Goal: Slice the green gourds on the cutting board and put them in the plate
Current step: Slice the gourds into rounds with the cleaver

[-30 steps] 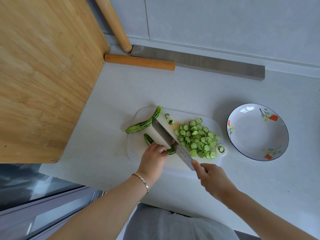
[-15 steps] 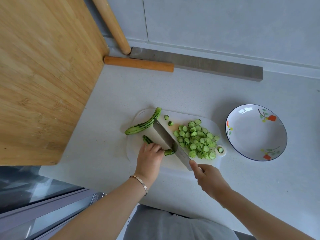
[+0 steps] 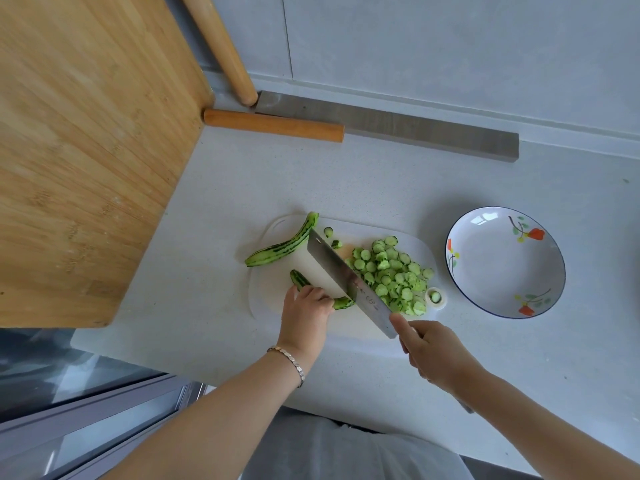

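Gourd: near-left corner of cutting board, held down by curled left hand. Cleaver: gripped in right hand. Best practice: fingertips tucked, knuckles guiding blade (thin, even strokes). Slices heaped toward board's right edge.

One cam only, head-worn, wide-angle, edges bent. Looks fwd & steeply down over counter; wall at top, wearer's torso at bottom. Close in: board within arm's reach, approx. mid-frame.
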### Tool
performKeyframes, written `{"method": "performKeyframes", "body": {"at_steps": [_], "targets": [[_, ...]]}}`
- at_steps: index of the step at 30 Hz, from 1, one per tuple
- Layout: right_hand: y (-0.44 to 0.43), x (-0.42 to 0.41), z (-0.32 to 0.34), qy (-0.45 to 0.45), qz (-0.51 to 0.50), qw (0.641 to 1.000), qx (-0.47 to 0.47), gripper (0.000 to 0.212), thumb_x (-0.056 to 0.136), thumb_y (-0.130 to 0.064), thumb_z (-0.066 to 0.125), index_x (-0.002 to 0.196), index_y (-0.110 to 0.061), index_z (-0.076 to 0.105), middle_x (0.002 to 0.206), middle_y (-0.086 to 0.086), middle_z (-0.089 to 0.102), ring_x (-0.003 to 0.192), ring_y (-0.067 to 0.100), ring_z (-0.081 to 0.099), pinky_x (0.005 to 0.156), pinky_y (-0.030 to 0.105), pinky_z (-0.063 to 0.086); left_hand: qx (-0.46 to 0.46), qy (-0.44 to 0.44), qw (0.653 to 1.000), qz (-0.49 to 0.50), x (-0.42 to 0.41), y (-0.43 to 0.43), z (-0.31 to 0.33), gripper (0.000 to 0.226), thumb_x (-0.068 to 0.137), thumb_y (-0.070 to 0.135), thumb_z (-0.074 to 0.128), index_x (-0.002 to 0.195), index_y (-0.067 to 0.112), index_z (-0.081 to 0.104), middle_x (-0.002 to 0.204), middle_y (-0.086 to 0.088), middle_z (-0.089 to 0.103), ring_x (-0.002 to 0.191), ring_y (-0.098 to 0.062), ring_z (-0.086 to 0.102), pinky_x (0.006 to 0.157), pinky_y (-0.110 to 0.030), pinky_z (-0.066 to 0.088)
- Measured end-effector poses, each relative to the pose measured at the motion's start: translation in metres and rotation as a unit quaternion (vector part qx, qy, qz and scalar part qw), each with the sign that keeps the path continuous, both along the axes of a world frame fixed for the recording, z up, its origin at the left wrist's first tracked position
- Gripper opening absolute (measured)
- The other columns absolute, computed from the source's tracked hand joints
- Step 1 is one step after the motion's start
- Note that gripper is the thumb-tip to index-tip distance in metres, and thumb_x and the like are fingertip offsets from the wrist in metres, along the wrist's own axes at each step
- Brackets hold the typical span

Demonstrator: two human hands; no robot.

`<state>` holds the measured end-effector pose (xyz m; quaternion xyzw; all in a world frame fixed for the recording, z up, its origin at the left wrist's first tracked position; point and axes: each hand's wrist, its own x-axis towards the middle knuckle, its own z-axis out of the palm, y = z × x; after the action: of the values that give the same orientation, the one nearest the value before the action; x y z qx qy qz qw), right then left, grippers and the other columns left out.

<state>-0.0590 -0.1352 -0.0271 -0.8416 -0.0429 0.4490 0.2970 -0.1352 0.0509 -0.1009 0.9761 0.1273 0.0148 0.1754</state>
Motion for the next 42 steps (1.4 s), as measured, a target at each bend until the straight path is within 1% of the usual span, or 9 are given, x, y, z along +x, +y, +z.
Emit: {"method": "performKeyframes", "body": {"at_steps": [3, 10, 15, 19, 23, 29, 32, 36, 42], "targets": [[0.003, -0.002, -0.001, -0.009, 0.019, 1.000, -0.010, 0.052, 0.089, -0.060, 0.039, 0.067, -0.012, 0.038, 0.057, 0.002, 0.034, 0.055, 0.018, 0.031, 0.059, 0.027, 0.030, 0.007, 0.009, 1.000, -0.005, 0.001, 0.000, 0.000, 0.027, 0.045, -0.003, 0.086, 0.053, 0.013, 0.066, 0.057, 0.001, 0.058, 0.058, -0.023, 0.057, 0.068, -0.037, 0.049], [0.009, -0.012, -0.014, -0.024, 0.026, 0.999, -0.029, 0.052, 0.090, -0.058, 0.038, 0.066, -0.012, 0.034, 0.063, 0.005, 0.038, 0.054, 0.017, 0.030, 0.055, 0.026, 0.029, 0.002, 0.022, 1.000, -0.001, 0.000, 0.000, 0.000, 0.023, 0.051, 0.001, 0.085, 0.055, 0.013, 0.066, 0.059, 0.001, 0.060, 0.060, -0.024, 0.058, 0.067, -0.039, 0.052], [0.004, -0.013, -0.015, 0.005, -0.016, 1.000, 0.001, 0.052, 0.088, -0.060, 0.038, 0.067, -0.012, 0.038, 0.061, 0.006, 0.036, 0.055, 0.019, 0.030, 0.058, 0.029, 0.029, -0.008, 0.012, 1.000, 0.002, 0.002, 0.002, 0.002, 0.022, 0.052, -0.001, 0.085, 0.055, 0.010, 0.066, 0.058, -0.002, 0.060, 0.058, -0.025, 0.058, 0.064, -0.042, 0.054], [0.000, -0.011, -0.010, 0.000, -0.004, 1.000, 0.005, 0.052, 0.089, -0.060, 0.038, 0.067, -0.013, 0.040, 0.061, 0.005, 0.038, 0.055, 0.017, 0.033, 0.058, 0.028, 0.031, -0.007, 0.017, 1.000, -0.001, 0.002, 0.001, 0.003, 0.023, 0.051, -0.001, 0.085, 0.054, 0.009, 0.065, 0.057, -0.003, 0.059, 0.057, -0.026, 0.058, 0.062, -0.041, 0.054], [0.001, -0.010, -0.008, 0.001, 0.009, 1.000, 0.004, 0.053, 0.089, -0.060, 0.039, 0.067, -0.012, 0.038, 0.059, 0.004, 0.035, 0.053, 0.018, 0.029, 0.056, 0.028, 0.029, -0.007, 0.024, 1.000, -0.002, 0.002, 0.001, 0.004, 0.023, 0.051, 0.000, 0.086, 0.054, 0.010, 0.065, 0.057, -0.003, 0.059, 0.058, -0.026, 0.059, 0.062, -0.043, 0.054], [0.010, -0.013, -0.013, -0.026, 0.035, 0.999, -0.027, 0.053, 0.090, -0.058, 0.037, 0.063, -0.013, 0.032, 0.059, 0.002, 0.036, 0.052, 0.016, 0.029, 0.053, 0.027, 0.028, -0.005, 0.021, 1.000, 0.001, 0.002, 0.000, 0.006, 0.022, 0.053, 0.001, 0.084, 0.054, 0.012, 0.065, 0.057, -0.001, 0.059, 0.058, -0.024, 0.058, 0.065, -0.039, 0.054], [0.009, -0.016, -0.015, -0.022, 0.022, 0.999, -0.016, 0.053, 0.090, -0.058, 0.037, 0.066, -0.011, 0.035, 0.061, 0.004, 0.036, 0.053, 0.017, 0.029, 0.055, 0.027, 0.029, -0.006, 0.022, 1.000, 0.005, 0.002, 0.000, 0.005, 0.020, 0.054, 0.002, 0.084, 0.055, 0.011, 0.066, 0.059, -0.001, 0.060, 0.060, -0.025, 0.059, 0.066, -0.042, 0.054], [0.004, -0.017, -0.012, 0.002, -0.023, 1.000, 0.015, 0.052, 0.087, -0.060, 0.040, 0.066, -0.012, 0.036, 0.057, 0.001, 0.031, 0.054, 0.019, 0.028, 0.057, 0.030, 0.028, -0.014, 0.019, 1.000, 0.010, 0.002, 0.000, 0.005, 0.021, 0.054, 0.000, 0.084, 0.054, 0.010, 0.065, 0.057, -0.002, 0.059, 0.058, -0.025, 0.058, 0.065, -0.042, 0.055], [0.003, -0.017, -0.007, -0.012, 0.011, 1.000, 0.006, 0.052, 0.089, -0.059, 0.039, 0.065, -0.013, 0.037, 0.056, 0.000, 0.035, 0.052, 0.016, 0.030, 0.054, 0.027, 0.029, -0.016, 0.024, 1.000, 0.012, 0.003, -0.002, 0.004, 0.020, 0.053, 0.002, 0.085, 0.054, 0.009, 0.067, 0.057, -0.002, 0.060, 0.058, -0.025, 0.059, 0.064, -0.039, 0.055]]}}
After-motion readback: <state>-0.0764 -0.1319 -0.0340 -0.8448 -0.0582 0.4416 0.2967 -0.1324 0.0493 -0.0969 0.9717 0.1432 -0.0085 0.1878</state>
